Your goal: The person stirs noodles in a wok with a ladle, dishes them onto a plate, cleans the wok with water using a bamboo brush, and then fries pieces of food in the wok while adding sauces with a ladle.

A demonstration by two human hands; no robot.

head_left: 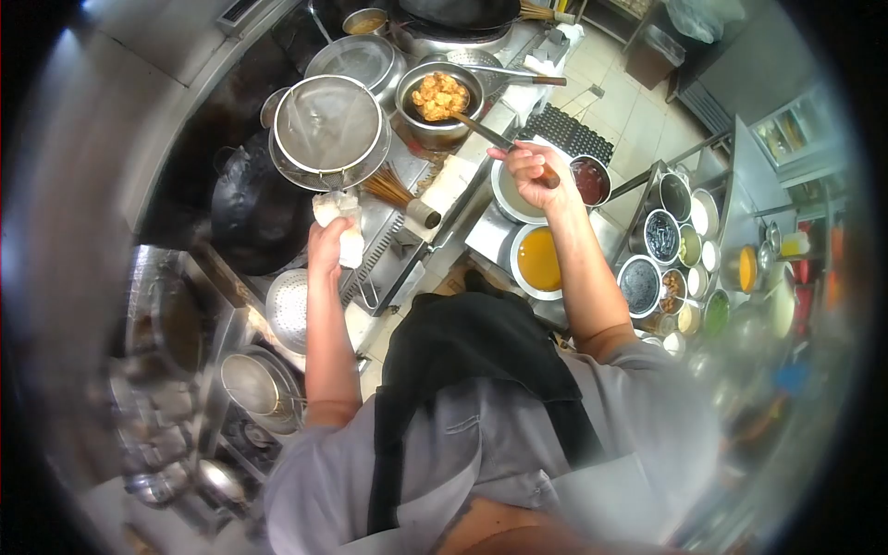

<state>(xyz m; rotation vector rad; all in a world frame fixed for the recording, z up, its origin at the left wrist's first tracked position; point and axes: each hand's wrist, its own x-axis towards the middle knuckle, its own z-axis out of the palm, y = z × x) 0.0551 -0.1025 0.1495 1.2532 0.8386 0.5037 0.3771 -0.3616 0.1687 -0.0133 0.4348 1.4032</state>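
My right hand [535, 174] is wrapped round the handle of a long ladle [486, 132], whose far end reaches into a metal bowl [403, 104]. Golden-brown fried pieces [439, 96] lie at that end, over the bowl. My left hand [329, 242] grips a white cloth [351, 246] just below a round fine-mesh strainer [328, 124]. The strainer rests above a wider metal vessel. Between the two hands a bamboo brush [393, 196] lies on the steel counter.
A dark wok [254, 208] stands at the left. Pots of orange liquid [539, 260] and red sauce [589, 180] are near my right forearm. Several ingredient containers [662, 237] fill the right-hand rack. A perforated ladle [288, 310] lies by my left forearm.
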